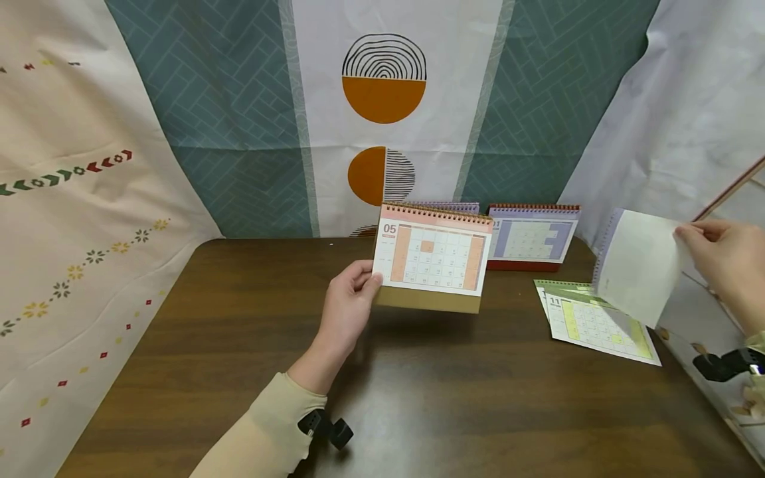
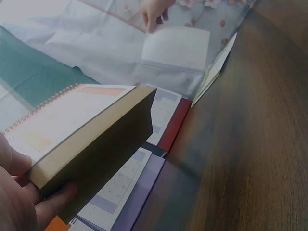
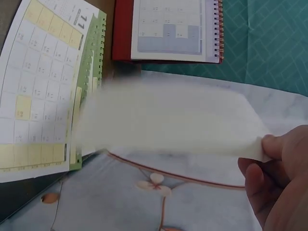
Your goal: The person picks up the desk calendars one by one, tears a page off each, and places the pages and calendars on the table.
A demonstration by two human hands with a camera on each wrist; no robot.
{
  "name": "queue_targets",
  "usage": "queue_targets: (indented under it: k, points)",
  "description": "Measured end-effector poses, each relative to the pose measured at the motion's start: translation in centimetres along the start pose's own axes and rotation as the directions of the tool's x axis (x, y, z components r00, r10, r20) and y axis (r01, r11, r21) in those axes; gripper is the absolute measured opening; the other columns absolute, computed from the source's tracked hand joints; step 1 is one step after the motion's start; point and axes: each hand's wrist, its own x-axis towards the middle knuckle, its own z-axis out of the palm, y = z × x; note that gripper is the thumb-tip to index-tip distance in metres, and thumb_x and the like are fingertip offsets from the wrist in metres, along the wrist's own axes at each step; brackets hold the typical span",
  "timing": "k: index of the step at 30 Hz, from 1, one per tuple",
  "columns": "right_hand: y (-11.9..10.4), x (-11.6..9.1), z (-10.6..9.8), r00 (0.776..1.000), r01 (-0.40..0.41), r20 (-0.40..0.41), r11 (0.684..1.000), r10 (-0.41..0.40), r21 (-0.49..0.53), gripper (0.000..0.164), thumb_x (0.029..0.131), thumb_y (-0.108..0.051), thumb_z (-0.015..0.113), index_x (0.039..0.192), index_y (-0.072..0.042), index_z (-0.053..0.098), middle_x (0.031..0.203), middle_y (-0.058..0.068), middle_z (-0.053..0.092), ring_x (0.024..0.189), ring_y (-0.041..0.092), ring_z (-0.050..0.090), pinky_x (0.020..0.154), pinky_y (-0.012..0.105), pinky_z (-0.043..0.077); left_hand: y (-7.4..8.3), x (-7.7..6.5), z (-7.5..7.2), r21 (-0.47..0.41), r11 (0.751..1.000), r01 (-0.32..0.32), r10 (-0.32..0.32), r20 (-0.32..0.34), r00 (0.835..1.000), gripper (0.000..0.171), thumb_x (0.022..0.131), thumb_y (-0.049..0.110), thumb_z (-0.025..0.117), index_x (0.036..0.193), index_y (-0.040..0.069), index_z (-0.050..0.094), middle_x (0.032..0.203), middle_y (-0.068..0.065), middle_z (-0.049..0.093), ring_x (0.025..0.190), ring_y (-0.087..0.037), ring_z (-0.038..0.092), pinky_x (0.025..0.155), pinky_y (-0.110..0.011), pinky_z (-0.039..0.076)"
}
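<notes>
Held up by its left edge, a desk calendar (image 1: 439, 255) with a tan base, gold spiral and "05" page is gripped by my left hand (image 1: 346, 302). In the left wrist view, the thumb lies on the front of the base and fingers are underneath. Over on the right, my right hand (image 1: 726, 262) pinches a loose calendar page (image 1: 638, 265) by one corner. That page has a blank side showing and a purple punched edge. Green-edged loose pages (image 1: 600, 325), the top one marked "11", lie beneath it on the table.
A purple-paged calendar with a red base (image 1: 528, 239) stands at the back right. Another purple calendar (image 1: 448, 207) is mostly hidden behind the held one. The wooden table (image 1: 239, 345) meets patterned cloth at the back and both sides.
</notes>
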Motion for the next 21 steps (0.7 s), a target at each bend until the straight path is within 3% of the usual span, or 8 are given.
queue_targets:
  k: [3,5,9,14,17,21]
  points:
    - [0.2,-0.4,0.1,0.999,0.02,-0.027,1.0,-0.02,0.019,0.046,0.117,-0.024,0.05,0.13,0.019,0.065,0.107,0.043,0.067,0.05,0.006,0.049,0.044,0.026,0.04,0.0,0.0,0.0,-0.007,1.0,-0.003,0.003,0.003,1.0,0.018,0.107,-0.002,0.068,0.122,-0.003,0.076,0.11,-0.016,0.082,0.1,-0.022,0.072,0.086,-0.03,0.051]
    - [0.2,-0.8,0.1,0.997,0.055,-0.049,0.998,-0.054,0.02,0.043,0.117,-0.02,0.051,0.127,0.02,0.065,0.103,0.043,0.068,0.049,0.0,0.046,0.043,0.023,0.039,0.0,0.0,0.0,-0.008,1.0,-0.006,0.006,0.001,1.0,0.018,0.107,-0.003,0.067,0.122,-0.003,0.076,0.111,-0.017,0.082,0.099,-0.022,0.072,0.085,-0.029,0.051]
    - [-0.4,-1.9,0.3,0.976,0.175,-0.123,0.984,-0.178,-0.035,0.032,0.114,-0.009,0.055,0.116,0.02,0.067,0.091,0.041,0.067,0.048,-0.006,0.036,0.043,0.022,0.032,0.1,0.0,-0.1,-0.003,1.0,-0.008,0.008,-0.004,1.0,0.018,0.107,-0.003,0.067,0.123,-0.003,0.076,0.111,-0.017,0.081,0.098,-0.022,0.071,0.082,-0.028,0.05]
    - [-0.8,-2.5,0.5,0.916,0.326,-0.173,0.923,-0.362,-0.204,0.023,0.111,-0.006,0.06,0.1,0.014,0.068,0.061,0.022,0.056,0.045,0.015,0.035,0.045,0.035,0.029,0.1,0.0,-0.1,0.008,1.0,-0.004,0.004,-0.007,1.0,0.018,0.107,-0.002,0.067,0.123,-0.002,0.076,0.111,-0.016,0.082,0.097,-0.021,0.071,0.082,-0.028,0.051]
    - [-0.5,-2.6,0.8,0.872,0.397,-0.168,0.864,-0.46,-0.309,0.021,0.108,-0.004,0.063,0.099,0.014,0.068,0.062,0.025,0.058,0.045,0.032,0.046,0.046,0.051,0.037,0.2,0.0,-0.1,0.008,1.0,0.002,-0.002,-0.015,1.0,0.018,0.107,-0.002,0.068,0.123,-0.002,0.076,0.112,-0.016,0.082,0.098,-0.021,0.071,0.082,-0.028,0.051]
    - [0.2,-3.2,1.6,0.8,0.474,-0.166,0.776,-0.577,-0.416,0.016,0.102,-0.002,0.072,0.1,0.014,0.07,0.071,0.031,0.065,0.048,0.042,0.055,0.048,0.062,0.044,0.2,-0.1,0.0,0.004,1.0,0.001,-0.001,-0.021,1.0,0.018,0.107,-0.002,0.068,0.123,-0.003,0.077,0.111,-0.017,0.082,0.099,-0.023,0.072,0.083,-0.027,0.051]
